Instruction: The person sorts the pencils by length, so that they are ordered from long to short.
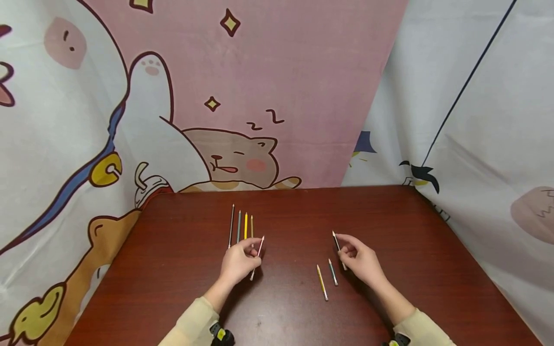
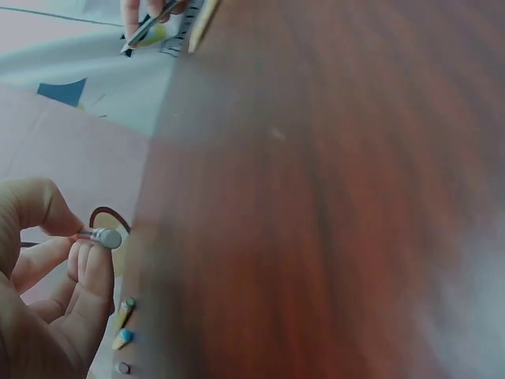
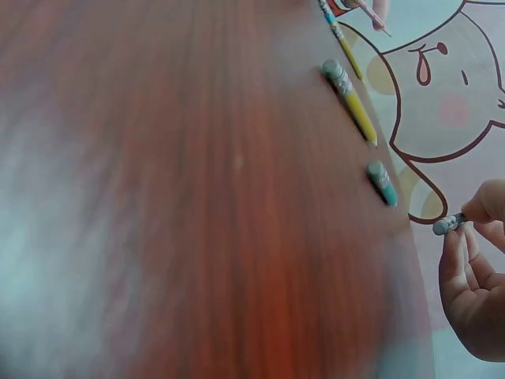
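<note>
My left hand (image 1: 238,261) pinches a pale pencil (image 1: 254,272) between thumb and fingers, tip pointing away; its blunt end shows in the left wrist view. Just beyond that hand lies a row of longer pencils: a dark pencil (image 1: 231,225), a teal pencil (image 1: 239,225), a yellow pencil (image 1: 245,224) and a gold-brown pencil (image 1: 252,226), their near ends partly hidden by the hand. On the other side, my right hand (image 1: 362,262) pinches a black pencil (image 1: 335,240) with a pale end. Left of it lie a short teal pencil (image 1: 332,272) and a yellow pencil (image 1: 322,282).
All of this is on a dark red-brown wooden table (image 1: 294,211). Cartoon-printed cloth (image 1: 320,96) hangs behind the table's far edge and along both sides. Between the two hands is a stretch of table surface.
</note>
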The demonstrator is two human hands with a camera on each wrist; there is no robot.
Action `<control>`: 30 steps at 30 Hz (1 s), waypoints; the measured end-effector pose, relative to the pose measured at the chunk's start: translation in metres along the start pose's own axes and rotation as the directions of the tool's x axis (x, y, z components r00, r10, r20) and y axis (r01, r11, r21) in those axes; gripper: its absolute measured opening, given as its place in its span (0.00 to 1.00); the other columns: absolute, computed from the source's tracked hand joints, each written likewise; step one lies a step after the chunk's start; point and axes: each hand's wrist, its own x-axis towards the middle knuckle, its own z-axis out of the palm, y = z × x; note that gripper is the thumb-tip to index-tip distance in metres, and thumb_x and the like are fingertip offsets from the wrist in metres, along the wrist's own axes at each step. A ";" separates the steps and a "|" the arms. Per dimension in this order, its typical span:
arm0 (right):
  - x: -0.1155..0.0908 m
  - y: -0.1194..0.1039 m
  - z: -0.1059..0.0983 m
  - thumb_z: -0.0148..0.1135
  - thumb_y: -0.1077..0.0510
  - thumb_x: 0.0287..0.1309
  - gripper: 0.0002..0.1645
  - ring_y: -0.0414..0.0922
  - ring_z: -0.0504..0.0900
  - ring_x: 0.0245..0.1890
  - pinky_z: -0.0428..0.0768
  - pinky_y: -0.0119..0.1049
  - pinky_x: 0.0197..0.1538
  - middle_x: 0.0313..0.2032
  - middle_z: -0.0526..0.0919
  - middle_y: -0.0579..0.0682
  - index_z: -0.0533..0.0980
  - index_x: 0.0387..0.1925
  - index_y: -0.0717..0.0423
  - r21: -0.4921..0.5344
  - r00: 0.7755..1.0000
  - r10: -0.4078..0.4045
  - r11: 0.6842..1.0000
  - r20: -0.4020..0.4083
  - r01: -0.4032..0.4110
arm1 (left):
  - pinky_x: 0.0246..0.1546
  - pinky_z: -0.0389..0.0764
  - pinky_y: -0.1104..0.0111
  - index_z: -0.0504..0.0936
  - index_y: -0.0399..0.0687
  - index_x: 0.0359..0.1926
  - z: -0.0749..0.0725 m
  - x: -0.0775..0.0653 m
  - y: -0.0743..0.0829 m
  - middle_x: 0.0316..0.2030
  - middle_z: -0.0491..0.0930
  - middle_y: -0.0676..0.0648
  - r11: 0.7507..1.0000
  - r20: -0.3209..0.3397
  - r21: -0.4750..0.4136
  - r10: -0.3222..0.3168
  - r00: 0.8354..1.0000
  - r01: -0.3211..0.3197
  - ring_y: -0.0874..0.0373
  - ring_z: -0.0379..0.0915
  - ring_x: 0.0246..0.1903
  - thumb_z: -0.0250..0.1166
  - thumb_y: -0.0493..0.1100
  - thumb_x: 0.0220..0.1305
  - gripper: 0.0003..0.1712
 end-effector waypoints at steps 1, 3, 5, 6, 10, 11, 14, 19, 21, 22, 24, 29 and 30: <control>0.001 -0.001 0.001 0.67 0.72 0.52 0.26 0.38 0.78 0.26 0.76 0.31 0.29 0.28 0.79 0.45 0.79 0.54 0.57 0.003 1.000 0.012 1.000 0.003 -0.012 | 0.30 0.74 0.66 0.86 0.50 0.50 0.001 0.002 0.001 0.25 0.80 0.58 1.000 -0.017 -0.007 -0.010 1.000 0.010 0.65 0.76 0.25 0.66 0.34 0.40 0.29; 0.003 -0.003 0.004 0.67 0.72 0.52 0.26 0.39 0.78 0.27 0.77 0.31 0.29 0.28 0.80 0.46 0.79 0.54 0.57 0.015 1.000 0.029 0.999 0.010 -0.030 | 0.30 0.73 0.65 0.86 0.51 0.50 0.002 0.007 0.004 0.25 0.80 0.58 0.999 -0.055 -0.023 -0.033 0.998 0.032 0.64 0.77 0.26 0.66 0.34 0.41 0.28; 0.004 -0.006 0.008 0.66 0.71 0.52 0.26 0.39 0.78 0.27 0.76 0.31 0.29 0.28 0.80 0.46 0.79 0.54 0.57 0.032 0.999 0.043 0.999 0.018 -0.044 | 0.30 0.73 0.65 0.86 0.51 0.50 0.004 0.011 0.006 0.25 0.80 0.57 0.998 -0.097 -0.044 -0.058 0.994 0.054 0.62 0.77 0.26 0.66 0.35 0.42 0.28; 0.005 -0.008 0.009 0.66 0.72 0.52 0.26 0.39 0.78 0.26 0.76 0.31 0.29 0.28 0.80 0.46 0.79 0.54 0.57 0.044 0.999 0.043 0.998 0.018 -0.044 | 0.30 0.73 0.64 0.87 0.52 0.50 0.005 0.013 0.008 0.25 0.80 0.57 0.997 -0.120 -0.054 -0.069 0.990 0.062 0.62 0.78 0.27 0.66 0.35 0.42 0.28; 0.008 -0.013 0.016 0.66 0.73 0.51 0.25 0.38 0.78 0.26 0.76 0.30 0.30 0.27 0.80 0.47 0.80 0.53 0.57 0.080 0.999 0.032 0.996 0.002 -0.032 | 0.29 0.74 0.63 0.88 0.53 0.47 0.013 0.022 0.013 0.24 0.80 0.57 0.996 -0.235 -0.050 -0.083 0.968 0.073 0.63 0.77 0.26 0.65 0.36 0.42 0.26; 0.008 -0.014 0.018 0.66 0.73 0.51 0.25 0.38 0.78 0.25 0.76 0.30 0.30 0.27 0.80 0.47 0.80 0.53 0.57 0.086 1.000 0.026 0.996 -0.003 -0.026 | 0.29 0.74 0.63 0.88 0.53 0.46 0.016 0.024 0.013 0.24 0.80 0.57 0.997 -0.264 -0.044 -0.080 0.961 0.071 0.63 0.77 0.25 0.65 0.36 0.42 0.25; 0.010 -0.016 0.022 0.67 0.73 0.50 0.25 0.37 0.77 0.25 0.76 0.29 0.30 0.27 0.80 0.46 0.80 0.52 0.57 0.093 1.000 0.017 0.996 -0.010 -0.016 | 0.27 0.74 0.62 0.89 0.53 0.44 0.023 0.028 0.015 0.22 0.79 0.58 0.998 -0.336 -0.019 -0.068 0.939 0.065 0.64 0.75 0.23 0.65 0.36 0.42 0.23; 0.011 -0.018 0.026 0.67 0.73 0.51 0.25 0.38 0.76 0.25 0.75 0.29 0.29 0.27 0.79 0.46 0.80 0.53 0.56 0.106 1.000 0.014 0.994 -0.009 -0.013 | 0.26 0.75 0.60 0.90 0.51 0.39 0.032 0.032 0.016 0.21 0.80 0.58 0.999 -0.419 0.025 -0.021 0.908 0.035 0.58 0.78 0.25 0.65 0.37 0.40 0.20; 0.011 -0.018 0.027 0.67 0.72 0.51 0.25 0.38 0.76 0.25 0.75 0.29 0.29 0.27 0.79 0.46 0.80 0.53 0.56 0.108 1.000 0.019 0.994 -0.007 -0.019 | 0.27 0.76 0.58 0.90 0.51 0.38 0.036 0.034 0.014 0.22 0.81 0.57 0.998 -0.452 0.058 0.001 0.892 0.028 0.56 0.79 0.26 0.65 0.37 0.40 0.19; 0.012 -0.018 0.027 0.67 0.72 0.51 0.25 0.38 0.76 0.25 0.75 0.29 0.29 0.27 0.79 0.46 0.80 0.53 0.56 0.111 1.000 0.022 0.994 -0.006 -0.021 | 0.27 0.76 0.58 0.90 0.51 0.37 0.037 0.036 0.012 0.22 0.81 0.56 0.997 -0.468 0.071 0.008 0.884 0.029 0.55 0.79 0.26 0.65 0.38 0.40 0.18; 0.012 -0.019 0.028 0.67 0.72 0.52 0.25 0.38 0.77 0.25 0.75 0.29 0.29 0.27 0.79 0.47 0.80 0.53 0.56 0.116 1.000 0.025 0.993 -0.003 -0.024 | 0.28 0.77 0.56 0.90 0.51 0.36 0.041 0.038 0.010 0.22 0.82 0.55 0.995 -0.499 0.097 0.023 0.866 0.029 0.53 0.80 0.27 0.65 0.38 0.41 0.17; 0.013 -0.021 0.030 0.67 0.72 0.52 0.25 0.38 0.77 0.24 0.76 0.30 0.28 0.28 0.80 0.48 0.80 0.54 0.57 0.147 0.999 0.031 0.989 0.009 -0.032 | 0.28 0.77 0.54 0.90 0.49 0.32 0.051 0.045 0.006 0.22 0.82 0.52 0.994 -0.582 0.110 0.046 0.812 0.022 0.50 0.80 0.27 0.65 0.36 0.41 0.14; 0.013 -0.022 0.031 0.67 0.72 0.52 0.25 0.38 0.77 0.24 0.76 0.30 0.27 0.28 0.80 0.48 0.80 0.54 0.57 0.153 0.999 0.030 0.988 0.011 -0.032 | 0.28 0.77 0.54 0.90 0.48 0.31 0.052 0.046 0.005 0.22 0.82 0.52 0.994 -0.595 0.103 0.047 0.802 0.019 0.49 0.80 0.27 0.65 0.36 0.41 0.13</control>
